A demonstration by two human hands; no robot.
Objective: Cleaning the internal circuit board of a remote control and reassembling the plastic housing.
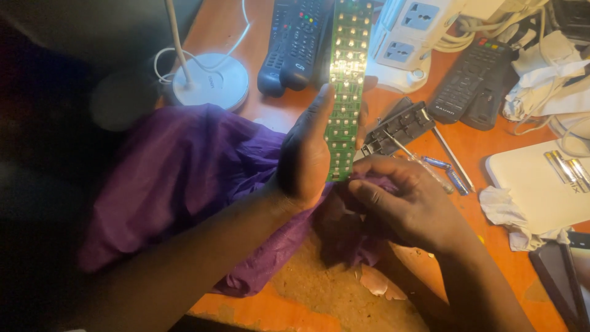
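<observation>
My left hand (305, 154) holds a long green circuit board (348, 67) upright by its lower part, thumb along its left edge. The board carries rows of shiny round contacts. My right hand (409, 200) is closed just below the board's bottom end, pinching a fold of purple cloth (184, 178) against it. The cloth spreads out to the left under my left forearm.
On the orange table (485, 147) lie two black remotes (294, 40), a white lamp base (212, 80), a white power strip (405, 43), another remote (470, 80), a black plastic part (402, 126), a screwdriver (424, 166), small batteries (568, 169) on a white case, and crumpled tissue (510, 215).
</observation>
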